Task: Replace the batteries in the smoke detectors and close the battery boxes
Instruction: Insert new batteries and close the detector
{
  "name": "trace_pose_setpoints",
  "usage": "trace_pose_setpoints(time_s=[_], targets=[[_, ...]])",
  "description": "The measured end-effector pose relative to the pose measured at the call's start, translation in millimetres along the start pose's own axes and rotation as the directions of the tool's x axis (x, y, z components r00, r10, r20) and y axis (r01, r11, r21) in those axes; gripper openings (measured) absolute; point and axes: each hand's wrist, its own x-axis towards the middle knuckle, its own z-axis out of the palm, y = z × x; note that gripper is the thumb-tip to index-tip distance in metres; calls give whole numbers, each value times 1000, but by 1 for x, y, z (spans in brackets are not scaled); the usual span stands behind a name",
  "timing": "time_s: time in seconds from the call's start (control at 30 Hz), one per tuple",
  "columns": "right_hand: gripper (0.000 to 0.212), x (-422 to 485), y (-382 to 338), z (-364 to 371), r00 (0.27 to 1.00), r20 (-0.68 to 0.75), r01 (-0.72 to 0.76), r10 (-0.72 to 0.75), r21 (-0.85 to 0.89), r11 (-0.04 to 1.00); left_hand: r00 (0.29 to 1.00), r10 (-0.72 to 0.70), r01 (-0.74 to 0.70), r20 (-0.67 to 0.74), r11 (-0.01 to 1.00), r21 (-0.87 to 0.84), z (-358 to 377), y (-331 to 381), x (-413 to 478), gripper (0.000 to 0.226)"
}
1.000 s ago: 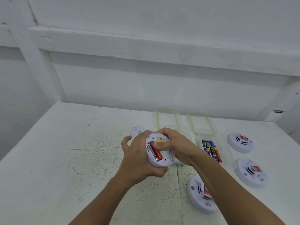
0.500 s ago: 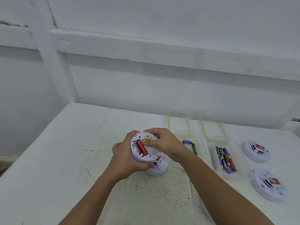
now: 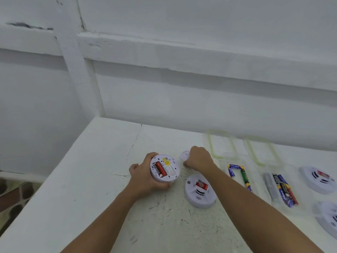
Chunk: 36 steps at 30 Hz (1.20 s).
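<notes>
Right hand (image 3: 198,159) left the smoke detector (image 3: 165,168) for the battery cover (image 3: 185,155) at two o'clock, grip unclear. Left hand (image 3: 144,178) still holds the detector.

Head-worn wide view, forward and downward, near the table (image 3: 82,189).

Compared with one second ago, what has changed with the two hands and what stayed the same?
The right hand let go of the round white plastic smoke detector and moved off to the small white battery cover lying on the white table; whether it grips the cover is unclear. The left hand still holds the detector, its red battery still uncovered.
</notes>
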Motion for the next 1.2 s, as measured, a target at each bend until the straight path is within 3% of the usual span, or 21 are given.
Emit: trace_pose_setpoints(time_s=[0.1, 0.3, 0.5, 0.63, 0.8, 0.93, 1.2], targets=[[32, 5, 1, 8, 998, -62, -28, 25, -47, 998, 999, 14, -16, 46, 998, 56, -2, -4, 7, 79], [36, 10, 3, 12, 999, -14, 49, -52, -171, 984, 986, 6, -35, 168, 985, 168, -12, -10, 18, 84], [21, 3, 3, -18, 979, 65, 187, -195, 114, 976, 986, 36, -60, 162, 987, 149, -10, -19, 22, 90], [12, -17, -18, -30, 924, 89, 362, -372, 113, 925, 987, 41, -63, 153, 989, 137, -11, -19, 21, 85], [16, -36, -43, -26, 833, 234, 526, -502, -52, 849, 986, 40, -63, 163, 988, 141, -11, -19, 20, 81], [20, -34, -46, -16, 785, 336, 584, -520, -123, 803, 979, 20, -61, 201, 978, 202, -15, -11, 19, 70], [26, -27, -40, -13, 772, 366, 586, -521, -89, 806, 985, 28, -60, 172, 980, 189, -8, -23, 22, 77]])
